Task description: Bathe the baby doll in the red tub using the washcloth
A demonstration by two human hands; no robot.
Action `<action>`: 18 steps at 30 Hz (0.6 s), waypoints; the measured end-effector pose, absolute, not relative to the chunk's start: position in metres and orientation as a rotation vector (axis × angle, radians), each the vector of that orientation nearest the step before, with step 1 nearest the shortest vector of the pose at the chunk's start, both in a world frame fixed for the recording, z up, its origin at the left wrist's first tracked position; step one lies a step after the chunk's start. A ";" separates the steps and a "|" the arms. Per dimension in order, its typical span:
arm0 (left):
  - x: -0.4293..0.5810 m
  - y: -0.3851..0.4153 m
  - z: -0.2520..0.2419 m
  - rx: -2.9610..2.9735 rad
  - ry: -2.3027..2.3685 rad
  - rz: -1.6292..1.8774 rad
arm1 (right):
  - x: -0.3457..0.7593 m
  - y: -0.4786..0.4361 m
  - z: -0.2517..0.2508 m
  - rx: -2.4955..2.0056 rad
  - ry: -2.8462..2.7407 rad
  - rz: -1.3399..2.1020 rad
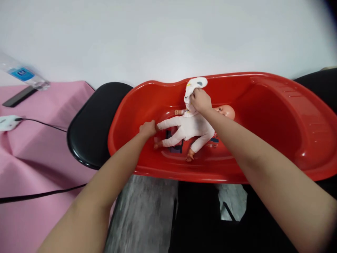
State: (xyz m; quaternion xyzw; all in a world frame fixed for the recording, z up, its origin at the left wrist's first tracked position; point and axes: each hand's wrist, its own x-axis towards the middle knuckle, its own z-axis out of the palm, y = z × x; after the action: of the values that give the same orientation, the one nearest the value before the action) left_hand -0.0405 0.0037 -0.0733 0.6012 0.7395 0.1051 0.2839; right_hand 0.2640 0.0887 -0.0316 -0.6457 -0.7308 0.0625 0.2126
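Observation:
A baby doll (193, 125) with a white cloth body lies on its back in a red baby bathtub (273, 116), head to the right and feet to the left. My right hand (200, 100) is closed on a white patterned cloth (196, 84), lifted over the doll's far arm and chest; whether the cloth is a garment I cannot tell. At the doll's feet, my left hand (147, 129) is closed around the end of its far leg, covering that foot. The doll's near arm and near leg lie free on the tub floor.
Black stools (89, 123) stand under the tub's ends. To the left, a pink cloth (65, 102) bears a clear bottle (26, 73) and a white device (9, 123) with a black cable. A white wall (158, 38) rises behind the tub.

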 end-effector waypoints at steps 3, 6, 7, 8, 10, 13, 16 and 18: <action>-0.036 0.002 -0.077 1.768 2.053 0.057 | 0.245 0.101 -0.033 -1.740 -2.267 0.170; -0.031 -0.001 -0.080 1.863 2.063 -0.090 | 0.212 0.110 -0.046 -1.763 -2.440 0.239; -0.030 -0.002 -0.081 1.883 2.068 -0.123 | 0.203 0.111 -0.052 -1.743 -2.472 0.272; -0.028 -0.003 -0.081 1.900 2.073 -0.151 | 0.195 0.111 -0.057 -1.703 -2.489 0.309; -0.025 -0.005 -0.082 1.932 2.075 -0.196 | 0.192 0.104 -0.067 -1.605 -2.484 0.390; -0.022 -0.007 -0.084 1.953 2.044 -0.266 | 0.218 0.085 -0.076 -1.430 -2.506 0.473; -0.021 -0.006 -0.088 1.943 1.998 -0.311 | 0.252 0.068 -0.080 -1.149 -2.598 0.585; -0.022 -0.005 -0.091 1.970 1.912 -0.299 | 0.256 0.068 -0.084 -1.118 -2.579 0.644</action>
State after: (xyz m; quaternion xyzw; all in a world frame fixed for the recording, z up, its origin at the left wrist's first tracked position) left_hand -0.0217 -0.0053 -0.0911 0.7006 0.6798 -0.1064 0.1888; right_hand 0.2563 0.0675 -0.0844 -0.3846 -0.8868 0.2215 0.1286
